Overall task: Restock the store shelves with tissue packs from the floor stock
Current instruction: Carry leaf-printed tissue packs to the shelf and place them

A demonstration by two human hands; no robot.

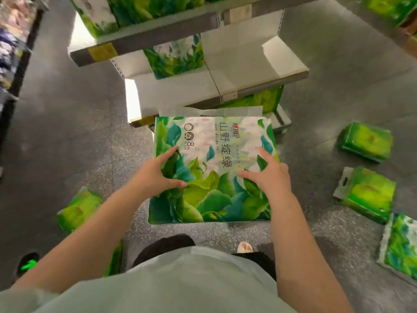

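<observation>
Floor (67,123): grey, speckled, filling the ground from 7 to 11 o'clock and from 1 to 5 o'clock.

Rack (24,48): at 10 o'clock along the frame edge, dark frame. Its goods are purple and white, too blurred to identify.

Carton (409,30): brown, at 2 o'clock, cut off by the frame edge.

Label (102,51): yellow, at 11 o'clock, text unreadable.

Shirt (180,285): pale grey-green, across 6 o'clock.

Trousers (162,245): dark, just above the shirt.

Foot (244,247): pale toe end on the floor, just right of 6 o'clock, beside the trousers.

Dark object (28,264): at 8 o'clock on the floor, bearing a bright green mark; nature cannot be determined.
</observation>
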